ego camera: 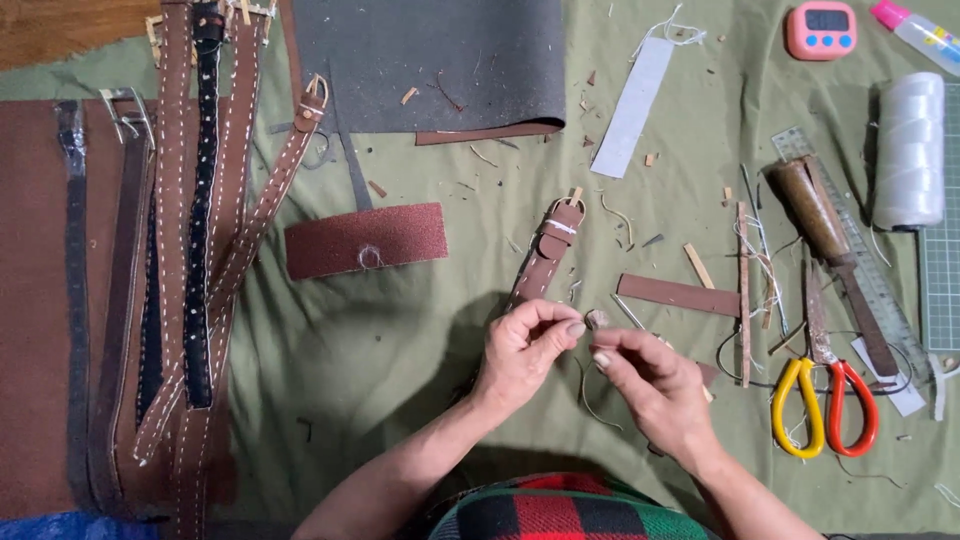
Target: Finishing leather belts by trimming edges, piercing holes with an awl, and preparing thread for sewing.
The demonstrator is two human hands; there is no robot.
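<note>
My left hand point(524, 348) and my right hand point(650, 382) meet over the green cloth, fingertips pinched together on a small brownish scrap point(597, 319) between them. A thin thread point(590, 400) curves down below the hands. Just beyond my left hand lies a brown leather strap with a buckle point(545, 254), its lower end hidden under that hand. A thin metal needle or awl tip point(628, 311) shows by my right fingers.
Several stitched leather belts point(200, 230) lie at the left. A grey sheet point(440, 60), a sandpaper piece point(365, 240), leather strips point(678, 294), yellow-and-red scissors point(825, 385), a wooden-handled knife point(825, 235), a white thread spool point(908, 150), a ruler and a pink timer point(820, 29) surround the hands.
</note>
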